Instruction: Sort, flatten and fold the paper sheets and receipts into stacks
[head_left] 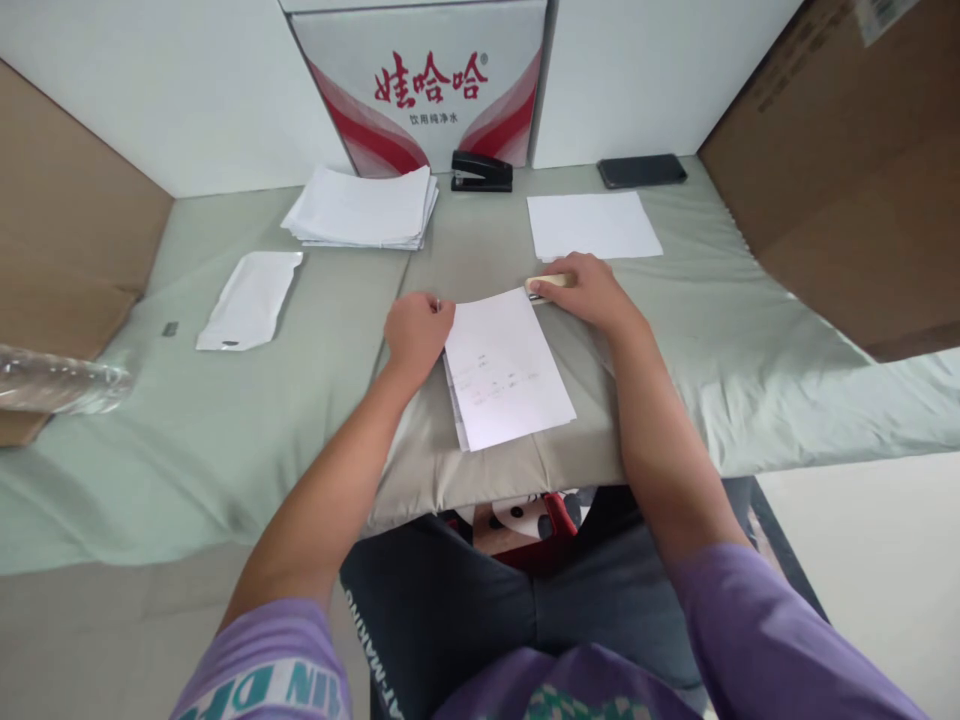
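Left hand [415,330], fingers clenched, pins the paper sheets [506,368] to the counter [675,330]; right hand [589,290], fingers grasping a small pale tool [546,284], touches the sheets' top corner.

You've got open worktop [675,330] to the right; far ahead the stapler [481,171], paper stack [364,208] and phone [641,170] block, cardboard walls [847,170] hemming both sides.

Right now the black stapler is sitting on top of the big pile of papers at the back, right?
Not quite. The head view shows the black stapler sitting on the cloth-covered table, to the right of the big pile of papers, not on top of it. It is at the back, against the red-and-white box.
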